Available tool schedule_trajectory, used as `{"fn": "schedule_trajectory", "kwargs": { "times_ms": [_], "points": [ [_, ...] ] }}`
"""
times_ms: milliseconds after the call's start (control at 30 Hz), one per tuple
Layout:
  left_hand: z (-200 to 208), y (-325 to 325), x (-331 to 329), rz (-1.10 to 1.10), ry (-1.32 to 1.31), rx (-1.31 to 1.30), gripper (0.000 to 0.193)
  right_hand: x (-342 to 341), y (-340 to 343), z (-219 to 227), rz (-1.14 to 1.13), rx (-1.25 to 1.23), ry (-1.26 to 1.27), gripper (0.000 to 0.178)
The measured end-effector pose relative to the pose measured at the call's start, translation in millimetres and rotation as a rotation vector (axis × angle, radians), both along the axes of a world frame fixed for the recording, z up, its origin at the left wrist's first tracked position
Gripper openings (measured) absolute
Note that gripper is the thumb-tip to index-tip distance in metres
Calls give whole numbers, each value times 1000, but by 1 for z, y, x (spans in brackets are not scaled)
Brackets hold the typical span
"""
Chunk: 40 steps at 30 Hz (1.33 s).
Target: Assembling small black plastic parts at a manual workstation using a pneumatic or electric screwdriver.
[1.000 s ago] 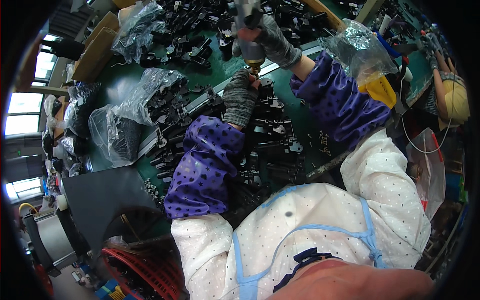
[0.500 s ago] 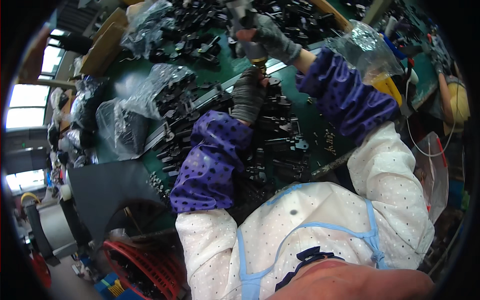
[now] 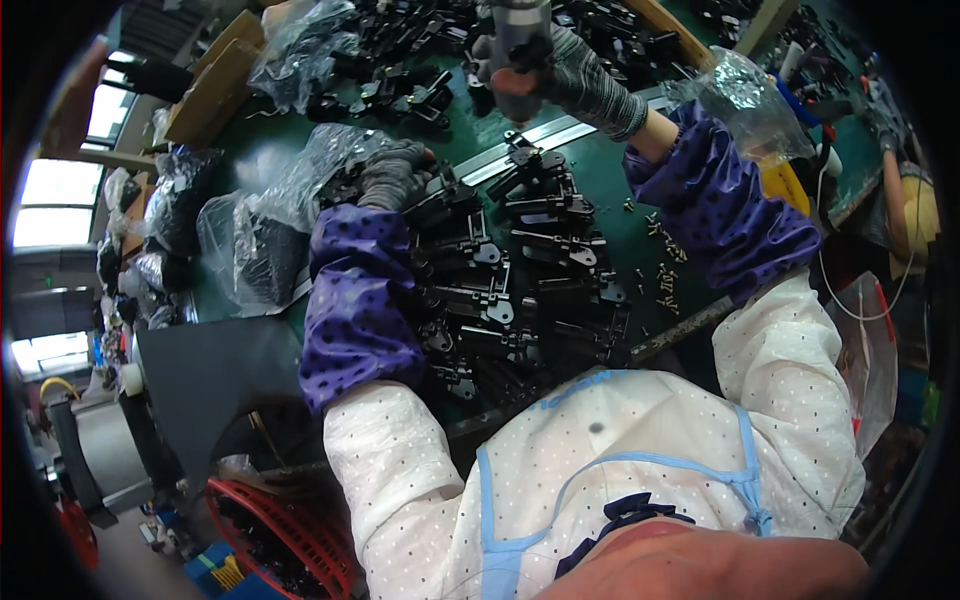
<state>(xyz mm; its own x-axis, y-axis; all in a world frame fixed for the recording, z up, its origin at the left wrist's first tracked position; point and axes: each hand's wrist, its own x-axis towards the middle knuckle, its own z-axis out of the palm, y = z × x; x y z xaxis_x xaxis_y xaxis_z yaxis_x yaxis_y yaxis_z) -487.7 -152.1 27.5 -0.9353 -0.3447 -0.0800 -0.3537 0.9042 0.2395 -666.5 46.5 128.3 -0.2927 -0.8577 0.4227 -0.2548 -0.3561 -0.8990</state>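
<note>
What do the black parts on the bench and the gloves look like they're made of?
Black parts: likely moulded plastic or coated metal, matte black with pale rivet spots; the picture leaves it open. Left hand and right hand: grey knitted fabric gloves, with ribbed weave visible at the cuff.

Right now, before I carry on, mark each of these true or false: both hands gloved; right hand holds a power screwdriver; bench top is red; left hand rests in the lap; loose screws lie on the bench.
1. Both hands wear grey gloves. True: left hand, right hand.
2. The right hand grips a power screwdriver. True.
3. The bench top is red. False: green.
4. The left hand rests in the lap. False: it lies on the black metal parts.
5. Loose screws lie on the bench. True.
</note>
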Motion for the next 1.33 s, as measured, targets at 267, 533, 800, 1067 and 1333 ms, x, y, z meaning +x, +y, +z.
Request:
{"fn": "schedule_trajectory", "kwargs": {
  "times_ms": [267,533,800,1067,1333],
  "points": [
    [-2,-3,-16,299,-58,-127,32,-18,95,-50,-3,919,1160,42],
    [15,6,-3,223,-154,-13,32,4,114,-75,-14,985,1260,23],
    [-25,18,38,13,304,-197,33,-9,132,-77,-193,880,1208,16],
    [22,130,33,-213,609,174,22,3,114,-55,-4,727,172,10],
    [35,157,13,90,271,228,30,8,78,-90,-82,691,21,18]
  ]
}}
